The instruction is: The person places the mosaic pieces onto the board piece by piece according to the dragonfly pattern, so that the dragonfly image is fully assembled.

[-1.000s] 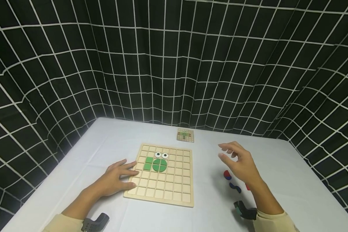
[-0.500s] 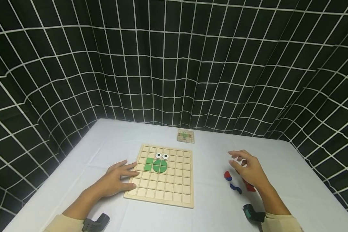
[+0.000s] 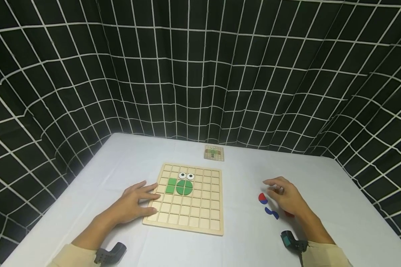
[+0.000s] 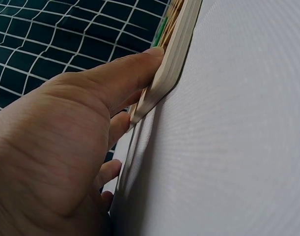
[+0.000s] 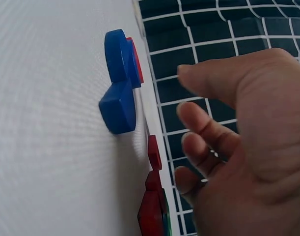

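Observation:
A square wooden grid board [image 3: 204, 213] lies on the table, holding two white eye pieces [image 3: 186, 176], green squares [image 3: 171, 185] and a green disc [image 3: 184, 188] made of quarter pieces. My left hand [image 3: 135, 202] rests with spread fingers on the board's left edge. To the right, my right hand [image 3: 285, 194] hovers over loose pieces, its fingers loosely bent and no object visible in them. Beside it lie a red and blue round shape [image 3: 262, 198] and blue curved pieces [image 3: 271, 213]. Red pieces [image 5: 150, 211] lie partly hidden under that hand, with a green edge behind them.
A small pattern card [image 3: 214, 152] showing a coloured figure on a grid lies beyond the board. White cloth covers the table [image 3: 240, 237]. A black curtain [image 3: 194, 74] with white grid lines hangs behind and on both sides.
My right hand has moved to the right and come lower, nearer the red pieces, covering most of them in the head view. My left hand stays on the board.

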Demonstrator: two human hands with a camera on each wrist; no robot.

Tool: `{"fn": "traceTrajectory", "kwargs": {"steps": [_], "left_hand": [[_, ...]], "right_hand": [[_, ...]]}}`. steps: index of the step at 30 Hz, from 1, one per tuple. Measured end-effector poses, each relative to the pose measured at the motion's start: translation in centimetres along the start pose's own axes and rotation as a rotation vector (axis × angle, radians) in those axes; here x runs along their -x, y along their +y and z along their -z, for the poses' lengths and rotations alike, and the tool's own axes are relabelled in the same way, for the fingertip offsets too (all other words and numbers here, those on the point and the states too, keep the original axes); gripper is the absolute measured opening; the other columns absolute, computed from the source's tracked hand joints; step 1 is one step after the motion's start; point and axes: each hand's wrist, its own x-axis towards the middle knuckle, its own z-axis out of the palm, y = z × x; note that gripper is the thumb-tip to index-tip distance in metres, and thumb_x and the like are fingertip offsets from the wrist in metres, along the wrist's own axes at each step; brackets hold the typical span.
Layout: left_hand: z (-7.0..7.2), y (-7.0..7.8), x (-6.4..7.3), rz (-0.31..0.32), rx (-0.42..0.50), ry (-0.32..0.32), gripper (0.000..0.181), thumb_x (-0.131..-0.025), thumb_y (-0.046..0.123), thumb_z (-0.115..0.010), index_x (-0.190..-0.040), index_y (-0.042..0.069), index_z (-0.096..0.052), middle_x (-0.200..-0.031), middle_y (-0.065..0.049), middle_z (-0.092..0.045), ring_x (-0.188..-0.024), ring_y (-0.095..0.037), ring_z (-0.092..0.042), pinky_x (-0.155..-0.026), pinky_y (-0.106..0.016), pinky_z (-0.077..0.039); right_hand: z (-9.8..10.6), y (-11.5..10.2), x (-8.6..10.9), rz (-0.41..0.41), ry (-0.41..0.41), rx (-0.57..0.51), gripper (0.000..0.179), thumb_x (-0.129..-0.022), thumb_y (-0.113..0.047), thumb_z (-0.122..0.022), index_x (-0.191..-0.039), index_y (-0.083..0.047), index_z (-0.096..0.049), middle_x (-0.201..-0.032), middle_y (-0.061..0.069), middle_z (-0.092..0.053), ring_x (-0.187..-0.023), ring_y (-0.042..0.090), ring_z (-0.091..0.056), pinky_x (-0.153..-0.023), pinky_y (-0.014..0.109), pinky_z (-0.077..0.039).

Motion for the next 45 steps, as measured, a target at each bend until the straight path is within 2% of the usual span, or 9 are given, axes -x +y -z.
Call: {"fn": "traceTrajectory", "kwargs": {"steps": [4,7,13,23,30,38,45], "left_hand": [[0.37,0.13,-0.30,-0.012,-0.002,0.011,0.049,-0.076,0.047,-0.077,-0.117,0.020,-0.071,-0.145,0.002,-0.046,-0.139,-0.040,-0.023,-0.104,-0.069,-0.011],[0.46,0.21,-0.42,-0.011,0.002,0.004,0.050,-0.076,0.048,-0.077,-0.117,0.019,-0.071,-0.145,0.001,-0.046,-0.139,-0.040,-0.023,-0.104,-0.069,-0.011],[0.39,0.27,-0.35,0.002,0.001,-0.001,0.050,-0.076,0.048,-0.076,-0.116,0.019,-0.071,-0.145,0.001,-0.046,-0.139,-0.041,-0.022,-0.103,-0.071,-0.011],[0.08,0.14,-0.19,-0.001,0.009,0.007,0.050,-0.076,0.049,-0.076,-0.116,0.019,-0.072,-0.144,0.001,-0.047,-0.138,-0.041,-0.023,-0.103,-0.071,-0.011],[-0.13,0.13,-0.11,0.007,0.011,0.008,0.050,-0.075,0.050,-0.076,-0.116,0.020,-0.072,-0.144,0.001,-0.047,-0.138,-0.041,-0.023,-0.103,-0.071,-0.012],[-0.13,0.04,-0.13,0.008,0.004,0.011,0.050,-0.075,0.050,-0.076,-0.116,0.022,-0.072,-0.144,0.002,-0.047,-0.139,-0.040,-0.023,-0.103,-0.071,-0.012],[-0.07,0.08,-0.13,0.018,0.007,0.006,0.050,-0.075,0.050,-0.076,-0.116,0.022,-0.072,-0.145,0.002,-0.047,-0.139,-0.040,-0.022,-0.103,-0.071,-0.012]], "right_hand": [[-0.02,0.04,-0.16,0.005,-0.033,0.046,0.029,-0.086,-0.004,-0.069,-0.115,-0.007,-0.069,-0.108,0.011,-0.062,-0.094,0.029,-0.054,-0.081,0.049,-0.049],[-0.12,0.24,-0.06,0.023,-0.060,0.077,0.029,-0.085,-0.004,-0.070,-0.115,-0.008,-0.069,-0.108,0.011,-0.062,-0.099,0.031,-0.055,-0.083,0.053,-0.049],[-0.33,0.50,0.17,0.060,-0.102,0.097,0.032,-0.082,-0.001,-0.071,-0.113,-0.010,-0.070,-0.106,0.009,-0.061,-0.097,0.029,-0.051,-0.073,0.044,-0.048],[-0.30,0.70,0.51,0.078,-0.151,0.073,0.034,-0.082,0.001,-0.068,-0.112,-0.015,-0.071,-0.107,0.005,-0.059,-0.098,0.025,-0.047,-0.074,0.041,-0.045],[-0.30,0.88,0.58,0.068,-0.170,0.047,0.040,-0.078,0.006,-0.066,-0.110,-0.016,-0.071,-0.108,0.005,-0.058,-0.104,0.030,-0.046,-0.080,0.053,-0.047],[-0.27,0.72,0.49,0.056,-0.183,0.051,0.036,-0.079,-0.001,-0.072,-0.111,-0.017,-0.071,-0.108,0.004,-0.056,-0.106,0.030,-0.045,-0.081,0.055,-0.048],[-0.22,0.28,0.59,0.042,-0.196,0.096,0.031,-0.082,-0.007,-0.073,-0.112,-0.014,-0.071,-0.108,0.006,-0.056,-0.107,0.032,-0.046,-0.084,0.056,-0.047]]}}
